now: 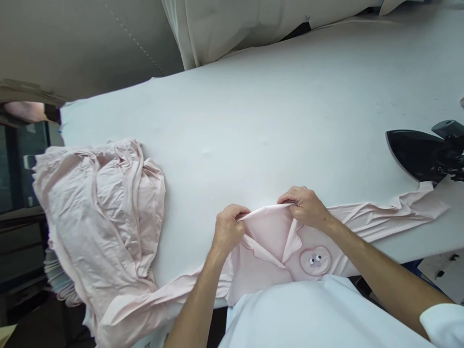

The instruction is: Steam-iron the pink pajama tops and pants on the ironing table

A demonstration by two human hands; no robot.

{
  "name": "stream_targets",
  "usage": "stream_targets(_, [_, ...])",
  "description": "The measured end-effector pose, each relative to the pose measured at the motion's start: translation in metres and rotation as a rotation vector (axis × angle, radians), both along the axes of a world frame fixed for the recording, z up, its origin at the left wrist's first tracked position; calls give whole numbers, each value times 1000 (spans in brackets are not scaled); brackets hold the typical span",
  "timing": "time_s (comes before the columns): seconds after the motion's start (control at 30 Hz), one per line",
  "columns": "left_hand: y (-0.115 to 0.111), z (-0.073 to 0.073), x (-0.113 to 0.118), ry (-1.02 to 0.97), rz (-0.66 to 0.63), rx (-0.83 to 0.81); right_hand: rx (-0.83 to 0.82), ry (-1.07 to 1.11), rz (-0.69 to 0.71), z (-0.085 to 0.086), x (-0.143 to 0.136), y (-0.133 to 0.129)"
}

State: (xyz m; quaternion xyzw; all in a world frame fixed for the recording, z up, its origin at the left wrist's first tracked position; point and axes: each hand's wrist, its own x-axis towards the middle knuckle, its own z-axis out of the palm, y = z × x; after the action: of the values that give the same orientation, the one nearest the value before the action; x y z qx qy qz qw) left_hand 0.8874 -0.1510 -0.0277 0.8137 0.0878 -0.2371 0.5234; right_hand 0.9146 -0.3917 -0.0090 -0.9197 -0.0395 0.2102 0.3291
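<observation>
A pale pink pajama top (261,270) lies along the near edge of the white padded table, with a notched collar and a round animal-face patch on its chest. My left hand (230,227) pinches one end of the collar. At the collar's other end, my right hand (303,207) grips the cloth between thumb and fingers. Between the two hands the neckline is held fairly straight. One sleeve stretches right toward the iron, while the other runs left under my forearm to the pink pile.
A heap of crumpled pink garments (105,217) covers the table's left end and hangs over its edge. On the right rests a black iron (416,152). Beige cloth (246,24) drapes beyond the far edge of the white table (261,130). Folded fabrics (61,280) are stacked below left.
</observation>
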Motion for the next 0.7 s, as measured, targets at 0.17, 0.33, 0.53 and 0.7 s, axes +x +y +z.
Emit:
stream_targets(0.17, [-19,-3,16,169,-23,302,-428,133,95,-7,14,26])
stream_targets(0.33, [2,-3,-11,111,11,312,-432,46,159,16,14,14])
stream_targets(0.53, [68,-10,-110,11,-30,520,-49,62,21,24,-35,39])
stream_targets(0.7, [84,-27,-130,56,67,347,310,220,-104,-12,-51,101])
